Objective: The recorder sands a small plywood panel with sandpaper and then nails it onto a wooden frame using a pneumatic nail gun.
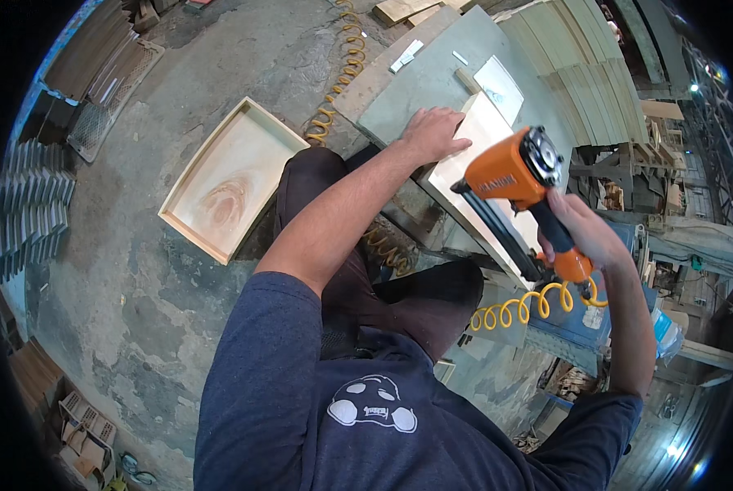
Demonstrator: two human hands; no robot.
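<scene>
My right hand is wrapped round the black grip of an orange pneumatic nail gun. The gun is tilted above a pale wooden panel or box on the grey worktable, and hides part of it. Whether the gun's nose touches the wood I cannot tell. A yellow coiled air hose runs from the base of the gun's handle. On the near left end of the wooden piece lies my left hand, its fingers stretched out over the edge, holding nothing.
A shallow wooden tray leans beside my left leg. Stacked boards stand along the table's far right side. White strips and a small wood block lie on the tabletop. More coiled hose trails over the floor, and metal pieces are piled at left.
</scene>
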